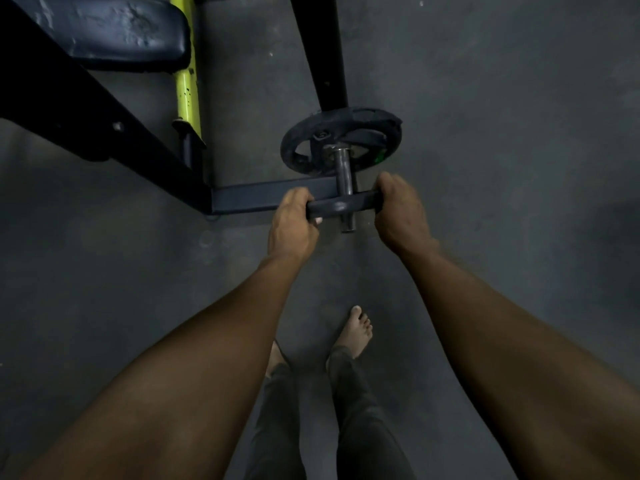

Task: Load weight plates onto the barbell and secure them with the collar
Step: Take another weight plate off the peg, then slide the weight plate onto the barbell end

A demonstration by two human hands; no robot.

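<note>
Bare forearms (214,341), bare foot (356,330), dark grey trousers (360,417)

A dark padded bench (114,32) on a black-and-yellow frame (188,81) stands on grey floor (502,133).

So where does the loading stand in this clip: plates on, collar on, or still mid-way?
Mid-way. Done: one larger plate already sits far up the barbell sleeve. In hand: the left hand and right hand grip opposite edges of a smaller plate, which is threaded onto the sleeve near its end, apart from the first plate. Left: slide it up against the larger plate, then fit the collar, which is not visible here.
</note>
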